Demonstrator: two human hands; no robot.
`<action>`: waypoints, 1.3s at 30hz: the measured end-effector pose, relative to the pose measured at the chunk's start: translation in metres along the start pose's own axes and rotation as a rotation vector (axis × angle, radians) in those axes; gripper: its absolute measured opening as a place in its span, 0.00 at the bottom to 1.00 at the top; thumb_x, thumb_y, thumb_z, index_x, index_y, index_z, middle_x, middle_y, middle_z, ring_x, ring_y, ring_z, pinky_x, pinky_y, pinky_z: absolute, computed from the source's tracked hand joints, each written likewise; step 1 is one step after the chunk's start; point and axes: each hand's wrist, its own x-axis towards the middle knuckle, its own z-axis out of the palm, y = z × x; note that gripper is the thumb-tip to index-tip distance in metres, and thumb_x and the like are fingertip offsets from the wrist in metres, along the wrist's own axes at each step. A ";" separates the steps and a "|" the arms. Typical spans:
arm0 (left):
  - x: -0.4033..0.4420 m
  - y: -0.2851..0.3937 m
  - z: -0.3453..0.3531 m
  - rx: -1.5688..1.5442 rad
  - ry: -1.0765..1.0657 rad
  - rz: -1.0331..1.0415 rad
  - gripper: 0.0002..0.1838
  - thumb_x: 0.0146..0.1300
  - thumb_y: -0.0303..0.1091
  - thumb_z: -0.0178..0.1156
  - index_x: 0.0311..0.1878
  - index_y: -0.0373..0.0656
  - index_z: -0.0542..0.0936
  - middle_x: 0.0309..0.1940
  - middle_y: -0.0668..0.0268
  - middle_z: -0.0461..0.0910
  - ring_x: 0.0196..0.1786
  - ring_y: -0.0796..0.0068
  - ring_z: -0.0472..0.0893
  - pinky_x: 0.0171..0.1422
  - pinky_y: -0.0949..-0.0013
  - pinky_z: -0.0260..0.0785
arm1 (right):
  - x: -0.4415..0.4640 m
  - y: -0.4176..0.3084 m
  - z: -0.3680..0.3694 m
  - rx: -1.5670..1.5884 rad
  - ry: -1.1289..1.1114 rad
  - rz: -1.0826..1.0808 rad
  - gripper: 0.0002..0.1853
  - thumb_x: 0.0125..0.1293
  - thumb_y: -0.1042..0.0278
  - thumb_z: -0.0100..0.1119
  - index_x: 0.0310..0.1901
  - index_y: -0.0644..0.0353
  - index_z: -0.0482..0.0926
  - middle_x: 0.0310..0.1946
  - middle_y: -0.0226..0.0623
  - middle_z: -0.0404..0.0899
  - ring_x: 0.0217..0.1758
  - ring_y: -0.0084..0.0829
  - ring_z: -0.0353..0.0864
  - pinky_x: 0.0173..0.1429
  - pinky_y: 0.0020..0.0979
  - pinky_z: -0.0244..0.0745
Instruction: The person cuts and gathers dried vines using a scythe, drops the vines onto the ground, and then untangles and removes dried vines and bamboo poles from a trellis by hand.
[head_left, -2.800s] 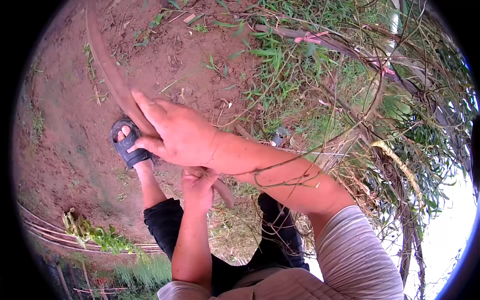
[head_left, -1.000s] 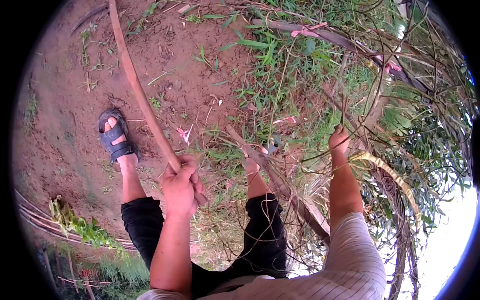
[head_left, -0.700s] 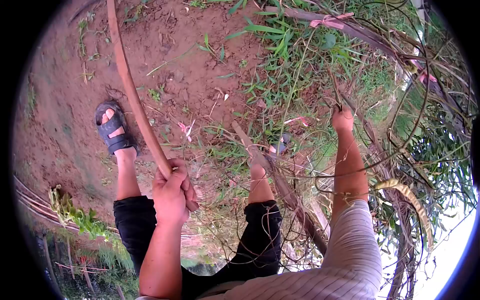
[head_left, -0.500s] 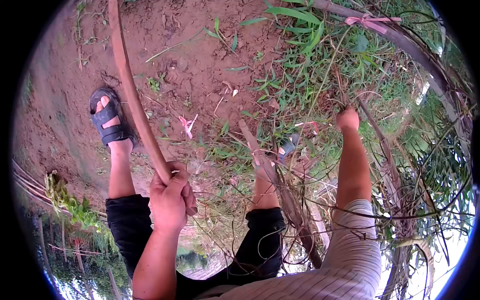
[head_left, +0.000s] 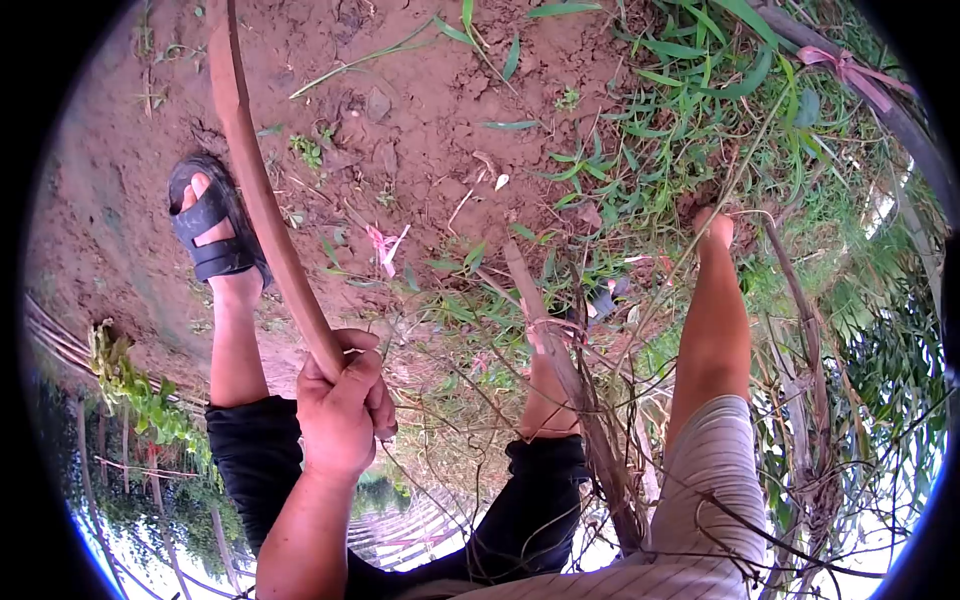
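My left hand point(head_left: 340, 410) is closed round the near end of a long wooden handle point(head_left: 262, 190). The handle runs up past the top edge, so its far end is out of view and its tool kind cannot be told. On the right, my right hand point(head_left: 713, 228) reaches low into the green grass point(head_left: 670, 120), right at the soil. Its fingers look curled in; whatever they hold is hidden among the stems. A thin woody vine stem point(head_left: 785, 270) stands just beside that hand.
A sandalled foot point(head_left: 215, 220) stands on reddish bare soil point(head_left: 400, 130). A wooden stake point(head_left: 560, 360) with tangled dry vines rises near my other leg. Pink ribbon point(head_left: 385, 248) lies on the ground; another pink tie point(head_left: 840, 65) wraps a pole at upper right.
My right hand has moved slightly right in the view and lower into the grass; the brown stems seen at it before no longer show. My left hand keeps its hold on the wooden handle.
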 end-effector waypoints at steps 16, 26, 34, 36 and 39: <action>-0.013 0.005 -0.004 -0.057 -0.108 -0.056 0.07 0.67 0.29 0.57 0.47 0.43 0.75 0.16 0.71 0.64 0.14 0.81 0.63 0.17 0.73 0.58 | -0.152 0.066 -0.002 0.435 0.038 -0.211 0.17 0.69 0.57 0.55 0.37 0.63 0.83 0.30 0.41 0.83 0.33 0.34 0.82 0.39 0.36 0.76; -0.021 0.020 -0.008 -0.086 -0.143 -0.097 0.06 0.65 0.27 0.56 0.45 0.42 0.75 0.16 0.70 0.66 0.13 0.78 0.64 0.18 0.71 0.60 | -0.224 -0.043 0.016 0.612 -0.746 -0.101 0.26 0.67 0.52 0.64 0.58 0.63 0.75 0.41 0.35 0.82 0.33 0.28 0.80 0.37 0.32 0.81; -0.016 0.018 -0.023 -0.094 -0.169 -0.056 0.06 0.65 0.26 0.57 0.44 0.41 0.75 0.16 0.70 0.66 0.13 0.79 0.66 0.17 0.72 0.59 | -0.230 -0.072 0.073 -0.144 -0.568 -0.414 0.21 0.71 0.54 0.53 0.50 0.65 0.81 0.44 0.48 0.81 0.44 0.43 0.83 0.52 0.40 0.77; -0.018 0.020 -0.023 -0.074 -0.171 -0.070 0.06 0.65 0.26 0.58 0.44 0.41 0.75 0.16 0.70 0.67 0.13 0.79 0.66 0.16 0.73 0.60 | -0.213 -0.063 0.089 -0.305 -0.522 -0.599 0.20 0.70 0.56 0.50 0.46 0.66 0.82 0.37 0.48 0.82 0.41 0.43 0.82 0.50 0.42 0.75; -0.020 0.022 -0.023 -0.083 -0.169 -0.069 0.05 0.65 0.26 0.57 0.44 0.41 0.75 0.17 0.70 0.68 0.12 0.79 0.66 0.16 0.73 0.60 | -0.226 -0.072 0.075 0.212 -0.651 -0.137 0.18 0.68 0.60 0.51 0.44 0.67 0.82 0.38 0.50 0.83 0.45 0.44 0.84 0.51 0.42 0.74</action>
